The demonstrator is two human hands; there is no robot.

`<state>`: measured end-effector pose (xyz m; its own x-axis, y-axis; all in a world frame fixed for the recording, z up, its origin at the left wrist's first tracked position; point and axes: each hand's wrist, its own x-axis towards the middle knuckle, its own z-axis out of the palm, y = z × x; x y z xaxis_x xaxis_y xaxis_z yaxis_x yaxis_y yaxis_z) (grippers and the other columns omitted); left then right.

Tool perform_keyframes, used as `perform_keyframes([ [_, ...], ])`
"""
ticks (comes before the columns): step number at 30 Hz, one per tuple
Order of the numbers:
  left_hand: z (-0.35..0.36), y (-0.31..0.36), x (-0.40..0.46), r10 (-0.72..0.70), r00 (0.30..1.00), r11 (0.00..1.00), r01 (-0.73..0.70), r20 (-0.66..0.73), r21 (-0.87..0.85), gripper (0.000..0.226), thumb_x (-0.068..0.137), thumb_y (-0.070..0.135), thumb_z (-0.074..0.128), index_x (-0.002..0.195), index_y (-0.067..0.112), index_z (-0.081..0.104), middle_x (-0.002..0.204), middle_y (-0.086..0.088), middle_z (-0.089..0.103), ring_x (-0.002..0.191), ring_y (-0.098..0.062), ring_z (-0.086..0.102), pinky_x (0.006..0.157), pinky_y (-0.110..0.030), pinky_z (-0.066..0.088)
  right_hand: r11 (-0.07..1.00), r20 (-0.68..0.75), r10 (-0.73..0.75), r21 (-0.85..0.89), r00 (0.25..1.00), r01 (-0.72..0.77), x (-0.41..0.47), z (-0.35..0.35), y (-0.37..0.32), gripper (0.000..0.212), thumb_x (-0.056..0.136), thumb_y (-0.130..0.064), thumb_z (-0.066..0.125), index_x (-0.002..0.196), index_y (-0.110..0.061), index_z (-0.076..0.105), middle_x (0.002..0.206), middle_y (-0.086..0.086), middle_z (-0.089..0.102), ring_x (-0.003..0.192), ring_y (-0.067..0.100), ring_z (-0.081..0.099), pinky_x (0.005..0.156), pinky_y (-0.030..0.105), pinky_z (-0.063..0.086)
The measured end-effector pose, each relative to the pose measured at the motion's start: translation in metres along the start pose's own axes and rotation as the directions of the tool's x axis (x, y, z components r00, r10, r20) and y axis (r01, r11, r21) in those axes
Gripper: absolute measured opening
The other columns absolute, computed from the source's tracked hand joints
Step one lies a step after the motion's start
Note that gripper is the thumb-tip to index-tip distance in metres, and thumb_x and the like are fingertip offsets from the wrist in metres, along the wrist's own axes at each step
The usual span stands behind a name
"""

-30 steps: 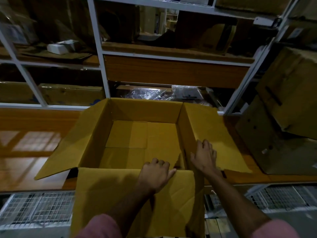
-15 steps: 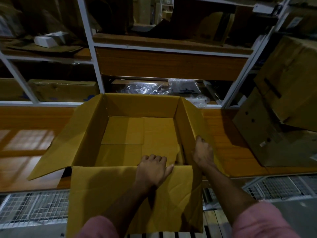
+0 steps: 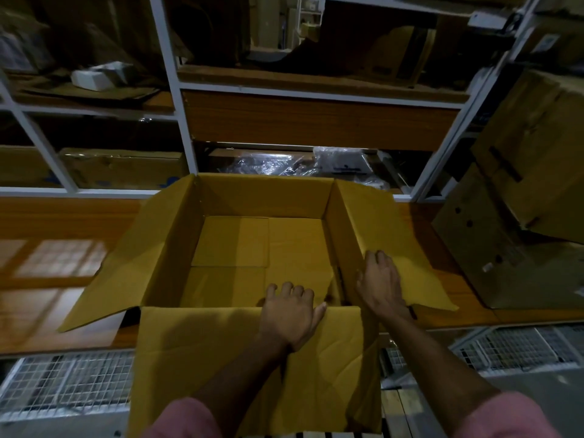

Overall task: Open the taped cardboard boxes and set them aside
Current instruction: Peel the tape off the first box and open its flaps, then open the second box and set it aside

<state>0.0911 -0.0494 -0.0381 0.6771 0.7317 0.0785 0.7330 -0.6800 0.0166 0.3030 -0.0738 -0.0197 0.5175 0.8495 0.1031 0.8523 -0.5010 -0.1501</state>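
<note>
Cardboard box (image 3: 252,248) sits open at frame centre on the wooden bench (image 3: 63,248), nothing visible inside. Left hand (image 3: 289,314) grips the near flap's fold, fingers curled over it; right hand (image 3: 380,284) presses the right flap flat, fingers loosely spread. Crease flaps fully outward before moving it. Shelving (image 3: 170,90) stands behind; more boxes (image 3: 521,184) at right.

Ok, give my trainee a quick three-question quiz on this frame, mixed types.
1. True or false: the cardboard box holds packed goods.
2. The left hand grips which part of the box? A) far wall B) near rim C) left flap
3. Fill in: the right hand rests on the ____ flap.

Key: 1 false, the inside shows only bare bottom flaps; 2 B; 3 right.
</note>
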Motion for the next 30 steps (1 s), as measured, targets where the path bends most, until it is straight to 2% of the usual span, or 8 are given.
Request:
perform_keyframes([
  [3,-0.015,0.003,0.004,-0.042,0.999,0.998,0.041,-0.032,-0.04,0.077,0.098,0.06,0.002,0.134,0.016,0.055,0.145,-0.009,0.054,0.14,-0.031,0.039,0.109,-0.056,0.031,0.995,-0.074,-0.095,0.011,0.993,0.096,-0.011,-0.003,-0.008,0.054,0.099,-0.038,0.054,0.143,-0.007,0.048,0.149,0.017,0.047,0.144,0.034,0.036,0.118,0.049,0.031],
  [5,-0.03,0.004,0.012,-0.076,0.993,0.995,0.069,-0.087,-0.074,0.071,0.101,0.058,0.01,0.142,0.016,0.049,0.157,-0.011,0.041,0.15,-0.034,0.026,0.115,-0.061,0.026,0.986,-0.09,-0.149,0.055,0.985,0.155,-0.018,-0.011,-0.017,0.059,0.101,-0.045,0.048,0.146,-0.009,0.045,0.154,0.017,0.043,0.148,0.034,0.031,0.12,0.052,0.026],
  [7,-0.045,0.005,0.021,-0.087,0.988,0.992,0.075,-0.126,-0.099,0.065,0.103,0.057,0.018,0.149,0.017,0.041,0.165,-0.012,0.027,0.155,-0.035,0.013,0.118,-0.063,0.019,0.978,-0.106,-0.178,0.093,0.978,0.188,-0.022,-0.02,-0.024,0.065,0.1,-0.054,0.038,0.149,-0.011,0.043,0.157,0.015,0.039,0.15,0.032,0.026,0.121,0.053,0.023],
  [9,-0.058,0.006,0.03,-0.091,0.983,0.992,0.075,-0.162,-0.105,0.068,0.102,0.058,0.017,0.152,0.016,0.037,0.168,-0.013,0.02,0.156,-0.036,0.007,0.119,-0.064,0.016,0.97,-0.126,-0.193,0.124,0.973,0.209,-0.024,-0.032,-0.026,0.07,0.098,-0.059,0.03,0.15,-0.014,0.042,0.16,0.013,0.036,0.152,0.029,0.024,0.122,0.053,0.022],
  [13,-0.074,0.018,0.046,-0.072,0.974,0.988,0.041,-0.217,-0.147,0.068,0.102,0.058,0.021,0.155,0.016,0.033,0.169,-0.013,0.014,0.156,-0.036,0.001,0.119,-0.064,0.013,0.959,-0.21,-0.2,0.159,0.957,0.236,-0.023,-0.061,-0.016,0.075,0.095,-0.065,0.025,0.147,-0.015,0.046,0.159,0.011,0.037,0.15,0.029,0.028,0.119,0.055,0.025],
  [19,-0.098,0.058,0.069,-0.008,0.963,0.984,-0.041,-0.271,-0.173,0.065,0.102,0.057,0.032,0.153,0.016,0.036,0.168,-0.013,0.017,0.156,-0.037,0.006,0.117,-0.065,0.016,0.965,-0.267,-0.158,0.164,0.951,0.207,-0.016,-0.099,0.028,0.069,0.096,-0.063,0.035,0.147,-0.018,0.045,0.158,0.009,0.04,0.15,0.027,0.029,0.119,0.056,0.025],
  [25,-0.123,0.118,0.099,0.064,0.968,0.984,-0.102,-0.244,-0.143,0.068,0.104,0.059,0.028,0.158,0.018,0.024,0.171,-0.011,0.002,0.156,-0.034,-0.008,0.12,-0.064,0.006,0.961,-0.32,-0.108,0.21,0.941,0.182,-0.006,-0.132,0.098,0.075,0.094,-0.068,0.029,0.149,-0.019,0.044,0.158,0.006,0.041,0.151,0.024,0.027,0.121,0.054,0.022],
  [30,-0.14,0.201,0.139,0.085,0.952,0.984,-0.127,-0.293,-0.126,0.066,0.104,0.059,0.03,0.156,0.019,0.027,0.17,-0.011,0.005,0.156,-0.034,-0.005,0.12,-0.065,0.005,0.947,-0.387,-0.132,0.224,0.912,0.232,0.016,-0.16,0.186,0.075,0.095,-0.069,0.028,0.148,-0.02,0.046,0.157,0.006,0.042,0.149,0.024,0.03,0.12,0.055,0.023],
])
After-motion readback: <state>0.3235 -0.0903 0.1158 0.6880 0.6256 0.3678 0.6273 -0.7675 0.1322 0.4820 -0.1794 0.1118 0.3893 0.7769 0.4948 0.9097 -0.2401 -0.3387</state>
